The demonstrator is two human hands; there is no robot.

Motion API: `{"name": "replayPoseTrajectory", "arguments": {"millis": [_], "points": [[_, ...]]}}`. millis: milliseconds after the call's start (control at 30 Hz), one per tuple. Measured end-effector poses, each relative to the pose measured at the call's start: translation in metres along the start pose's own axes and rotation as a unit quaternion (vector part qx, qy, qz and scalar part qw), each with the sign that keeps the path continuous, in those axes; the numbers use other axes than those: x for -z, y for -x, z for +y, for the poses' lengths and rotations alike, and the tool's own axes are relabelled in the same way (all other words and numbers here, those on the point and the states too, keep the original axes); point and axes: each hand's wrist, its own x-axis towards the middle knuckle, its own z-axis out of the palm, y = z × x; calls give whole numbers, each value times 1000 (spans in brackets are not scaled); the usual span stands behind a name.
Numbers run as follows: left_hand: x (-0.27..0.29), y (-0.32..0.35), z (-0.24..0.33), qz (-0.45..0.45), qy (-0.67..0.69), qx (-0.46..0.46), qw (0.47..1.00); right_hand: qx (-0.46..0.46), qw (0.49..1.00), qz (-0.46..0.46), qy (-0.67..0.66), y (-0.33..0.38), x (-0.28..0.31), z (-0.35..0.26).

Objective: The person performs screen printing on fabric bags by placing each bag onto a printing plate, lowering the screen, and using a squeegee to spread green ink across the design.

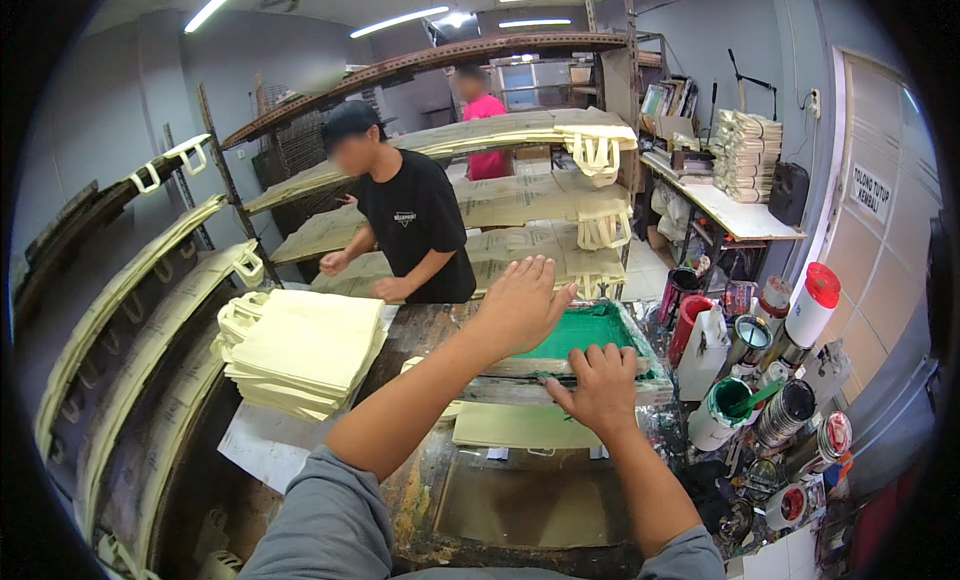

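A screen printing frame (490, 390) with green ink (592, 332) on its mesh is on the worktable in front of me. My left hand (522, 302) reaches over the frame's left side, fingers stretched out and close together; whether it touches the frame I cannot tell. My right hand (602, 388) is closed on the near edge of the frame, fingers over the top and thumb along the front. A pale yellow cloth bag (520, 427) lies partly beneath the frame, its handle toward me. To the left rises a stack of similar pale yellow bags (300, 345).
Ink cans and tubs crowd the right, including a white tub of green ink (718, 412) and a white container with a red lid (815, 300). Racks of bags (500, 205) stand behind and left. A co-worker in black (415, 215) stands across the table.
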Motion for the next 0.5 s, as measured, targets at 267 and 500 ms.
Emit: {"name": "replayPoseTrajectory", "arguments": {"millis": [267,500], "points": [[35,-28,-5,137,-23,-30,990,-16,1000,-24,11,-9,2,-1],[-11,-69,-31,55,-52,49,996,-5,1000,-13,25,-8,0,0]]}}
